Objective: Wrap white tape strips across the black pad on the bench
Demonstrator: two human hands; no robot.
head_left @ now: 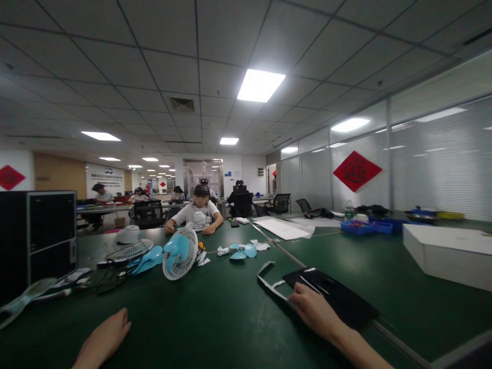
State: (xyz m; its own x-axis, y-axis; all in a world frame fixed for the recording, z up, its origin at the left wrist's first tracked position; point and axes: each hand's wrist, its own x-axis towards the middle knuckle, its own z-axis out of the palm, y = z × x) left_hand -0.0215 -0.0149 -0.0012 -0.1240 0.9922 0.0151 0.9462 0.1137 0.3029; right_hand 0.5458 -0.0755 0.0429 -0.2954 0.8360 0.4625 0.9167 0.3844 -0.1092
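Observation:
My left hand [103, 338] rests low over the green tabletop, fingers curled together with nothing seen in them. Farther right, my right hand [317, 312] has its fingers closed at the near end of a thin, bent white strip [274, 290]. That strip's far end curves away over the table. Partly under my right hand lies a flat black panel [338, 297] with pale glare lines on it; its kind is unclear. Ahead stands a small fan [180, 253] with a white grille and light-blue blades, tilted on its side, apart from both hands.
Light-blue fan blades [243, 251] and another fan [128, 243] with cables lie beyond. A black computer case [52, 230] stands left; a white box [448, 251] and blue trays [357, 227] are right. A metal strip [286, 251] crosses the table. A person [196, 212] sits opposite.

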